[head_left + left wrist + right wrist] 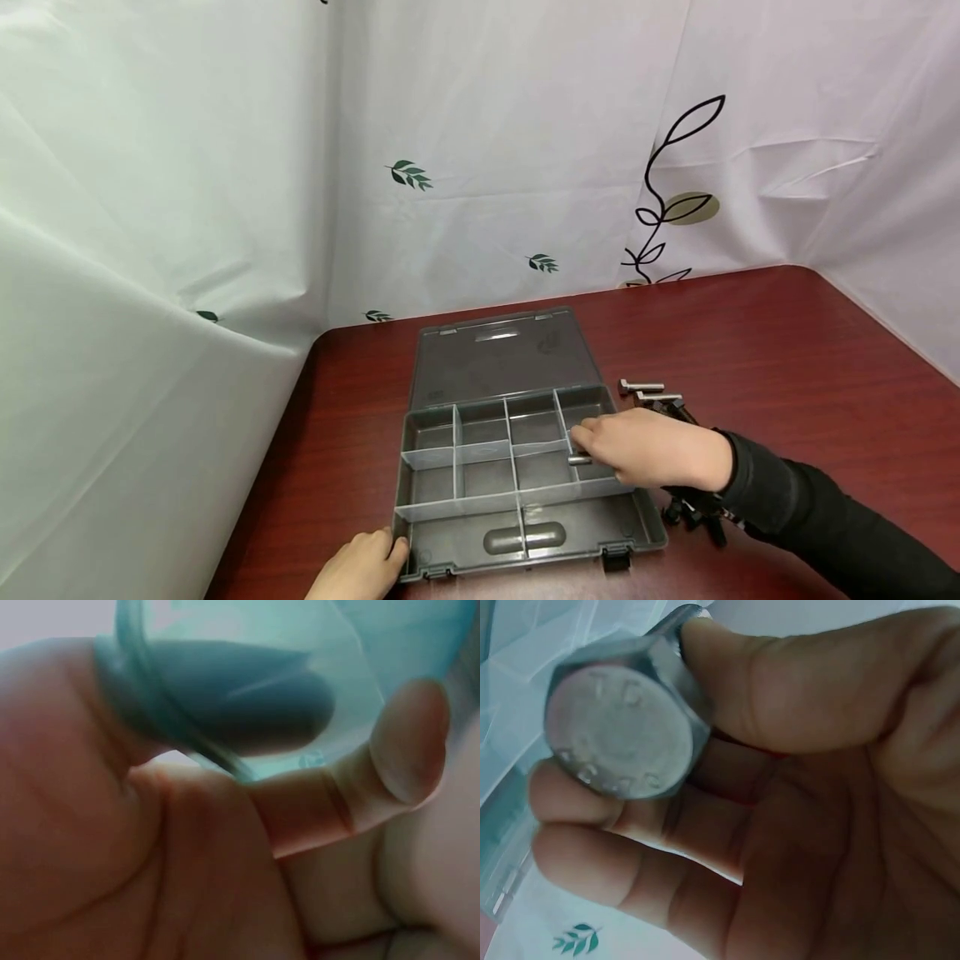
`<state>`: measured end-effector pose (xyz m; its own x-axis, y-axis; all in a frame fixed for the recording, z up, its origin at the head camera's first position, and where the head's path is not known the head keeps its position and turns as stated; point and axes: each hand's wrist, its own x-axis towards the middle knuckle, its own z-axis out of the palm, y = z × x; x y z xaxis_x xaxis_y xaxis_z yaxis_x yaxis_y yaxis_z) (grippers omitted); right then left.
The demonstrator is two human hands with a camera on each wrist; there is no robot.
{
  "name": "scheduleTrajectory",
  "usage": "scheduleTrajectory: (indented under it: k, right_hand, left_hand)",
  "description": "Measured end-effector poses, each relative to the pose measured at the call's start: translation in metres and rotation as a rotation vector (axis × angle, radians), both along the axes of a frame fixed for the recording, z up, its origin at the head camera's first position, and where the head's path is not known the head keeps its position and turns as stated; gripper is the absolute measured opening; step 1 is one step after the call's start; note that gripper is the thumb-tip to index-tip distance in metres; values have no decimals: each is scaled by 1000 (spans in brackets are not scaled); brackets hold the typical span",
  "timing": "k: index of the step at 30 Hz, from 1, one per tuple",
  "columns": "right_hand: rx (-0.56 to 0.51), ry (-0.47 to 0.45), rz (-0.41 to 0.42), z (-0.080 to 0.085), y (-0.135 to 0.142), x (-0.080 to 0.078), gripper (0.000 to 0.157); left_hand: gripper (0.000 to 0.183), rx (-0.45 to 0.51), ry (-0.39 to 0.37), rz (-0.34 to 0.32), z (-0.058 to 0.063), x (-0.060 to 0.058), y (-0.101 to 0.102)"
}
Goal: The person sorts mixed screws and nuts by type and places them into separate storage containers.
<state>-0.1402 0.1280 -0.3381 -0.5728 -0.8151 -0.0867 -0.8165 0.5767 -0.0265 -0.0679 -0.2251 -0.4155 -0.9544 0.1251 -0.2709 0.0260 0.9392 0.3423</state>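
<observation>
A grey translucent compartment box [465,504] lies on the table with its lid folded back. At its front left corner, my left hand [360,567] grips the edge. In the left wrist view, the thumb [247,697] shows through the clear wall [360,645], with a finger on the other side. My right hand [641,446] is over the right-hand compartments, pinching a silver hex bolt [579,459]. The right wrist view shows the bolt's stamped hex head [622,731] between thumb and fingers. The bolt lies roughly level in the head view.
Two silver bolts [642,387] lie right of the box on the dark red table [750,350]. Several black bolts [693,515] lie nearer, partly hidden by the right arm. Behind the table hangs a white curtain [480,167] with leaf prints. The open lid [502,358] lies behind the compartments.
</observation>
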Motion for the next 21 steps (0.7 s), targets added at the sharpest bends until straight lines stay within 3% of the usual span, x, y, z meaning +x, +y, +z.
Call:
scheduleTrajectory:
  k: [5, 11, 21]
  right_hand:
    - [-27, -24, 25, -1, -5, 7, 32]
    - [-19, 23, 73, -4, -9, 12, 33]
    - [-67, -5, 129, -7, -11, 19, 17]
  left_hand:
    - [24, 4, 3, -4, 0, 0, 0]
    - [23, 2, 18, -6, 0, 1, -1]
    - [24, 8, 17, -10, -1, 1, -1]
